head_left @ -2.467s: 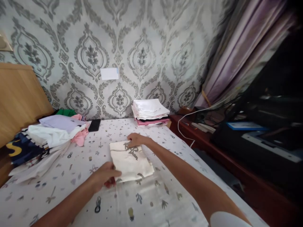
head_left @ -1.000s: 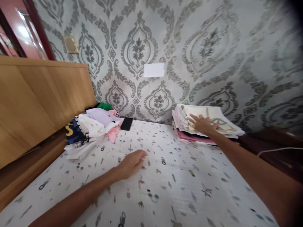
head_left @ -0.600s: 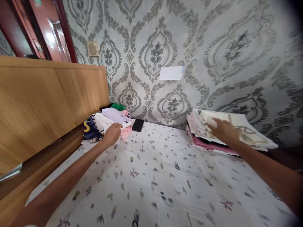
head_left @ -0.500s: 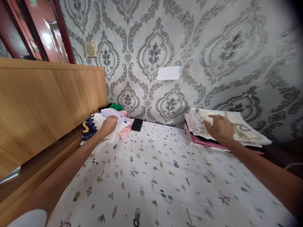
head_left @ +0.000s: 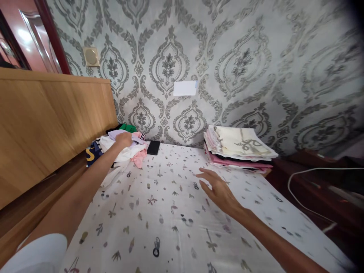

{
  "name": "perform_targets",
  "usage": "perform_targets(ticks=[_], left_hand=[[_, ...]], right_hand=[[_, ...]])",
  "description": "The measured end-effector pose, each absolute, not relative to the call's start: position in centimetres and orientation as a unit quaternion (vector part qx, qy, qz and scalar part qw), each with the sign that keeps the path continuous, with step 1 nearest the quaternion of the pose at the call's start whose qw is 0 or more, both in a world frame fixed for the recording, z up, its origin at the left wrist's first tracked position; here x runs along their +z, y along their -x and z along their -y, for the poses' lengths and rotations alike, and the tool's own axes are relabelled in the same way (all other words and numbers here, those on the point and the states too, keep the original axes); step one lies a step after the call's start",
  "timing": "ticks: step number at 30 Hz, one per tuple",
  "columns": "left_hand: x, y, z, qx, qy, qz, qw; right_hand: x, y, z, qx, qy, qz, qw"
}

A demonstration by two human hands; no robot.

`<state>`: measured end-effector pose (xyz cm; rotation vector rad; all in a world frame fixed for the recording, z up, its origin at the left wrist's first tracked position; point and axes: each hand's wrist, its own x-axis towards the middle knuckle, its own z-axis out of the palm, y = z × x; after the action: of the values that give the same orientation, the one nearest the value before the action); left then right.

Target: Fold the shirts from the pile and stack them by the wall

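My left hand (head_left: 124,140) reaches into a loose heap of clothes at the left, its fingers curled closed on a lavender garment (head_left: 114,134). Around it lie a white garment (head_left: 125,153), a pink piece (head_left: 139,158), a green one (head_left: 128,127) and a navy one with a yellow figure (head_left: 93,152). Over the patterned sheet, my right hand (head_left: 217,189) is held with its fingers apart and nothing in them. Beyond it stands a stack of folded clothes (head_left: 239,141), topped by a cream one with a grey-brown print.
A black phone-like slab (head_left: 153,147) lies beside the heap. Along the left runs a wooden panel (head_left: 57,125); the papered wall (head_left: 170,45) closes off the back. On the right, a white cable (head_left: 301,172) crosses dark red furniture (head_left: 318,197).
My right hand has come off the folded stack and moved toward me and to the left, over the sheet. My left hand has pushed slightly deeper into the heap. The view has turned right.
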<state>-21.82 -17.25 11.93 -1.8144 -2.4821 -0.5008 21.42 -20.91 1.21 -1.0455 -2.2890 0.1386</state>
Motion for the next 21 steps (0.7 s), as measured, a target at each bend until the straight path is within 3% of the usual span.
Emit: perform_targets(ticks=[7, 10, 12, 17, 21], left_hand=[[19.1, 21.0, 20.5, -0.397, 0.555, 0.730, -0.024], [20.9, 17.0, 23.6, -0.508, 0.628, 0.563, -0.175], [21.4, 13.5, 25.9, -0.504, 0.676, 0.447, -0.298], [18.5, 7.4, 29.5, -0.463, 0.716, 0.292, -0.433], [11.7, 7.1, 30.6, -0.393, 0.774, 0.335, -0.366]], right_hand=[[4.9, -18.2, 24.6, 0.140, 0.375, 0.853, 0.335], [8.0, -14.3, 26.1, 0.119, 0.336, 0.845, 0.399], [9.7, -11.7, 27.0, 0.107, 0.315, 0.830, 0.448], [11.1, -9.8, 27.8, 0.173, 0.312, 0.801, 0.481], [10.7, -12.4, 27.8, 0.207, 0.321, 0.762, 0.523]])
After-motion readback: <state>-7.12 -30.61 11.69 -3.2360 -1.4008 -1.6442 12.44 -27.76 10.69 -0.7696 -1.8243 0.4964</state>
